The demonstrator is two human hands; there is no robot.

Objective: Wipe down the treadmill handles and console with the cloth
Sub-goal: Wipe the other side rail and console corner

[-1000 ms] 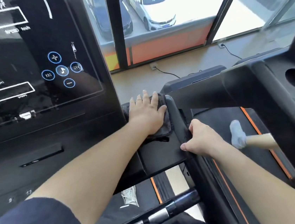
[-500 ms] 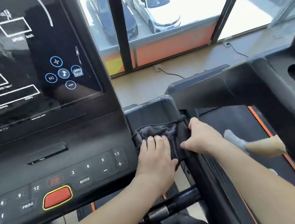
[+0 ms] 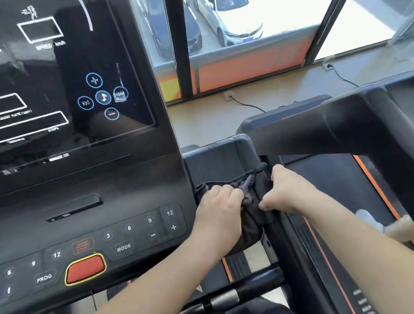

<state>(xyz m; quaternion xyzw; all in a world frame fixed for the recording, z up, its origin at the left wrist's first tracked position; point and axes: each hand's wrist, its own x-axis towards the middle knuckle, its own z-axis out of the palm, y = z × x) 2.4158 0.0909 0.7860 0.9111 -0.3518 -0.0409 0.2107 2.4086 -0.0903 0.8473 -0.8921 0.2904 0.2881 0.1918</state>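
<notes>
Where the treadmill handle (image 3: 222, 156) juts out beside the right edge of the console (image 3: 83, 212), a dark grey cloth (image 3: 248, 181) is bunched on its flat black top. The cloth's upper hem is laid across the handle from left to right, rising slightly toward its right corner. The rest is drawn toward the person, so that its lower end is draped over the handle's near edge. Because of the bunching, a clear long axis cannot be told.

The cloth's middle is covered by the left hand (image 3: 218, 207), whose fingers are curled into the fabric and grasp it. Crumpled folds are seen just beyond the knuckles, and a hanging flap below the heel of the hand. The fabric is seen to be soft, nappy and wrinkled, with a thick ridged hem.

The handle's outer right edge is clasped by the right hand (image 3: 289, 190), just beside the cloth's right corner.
</notes>
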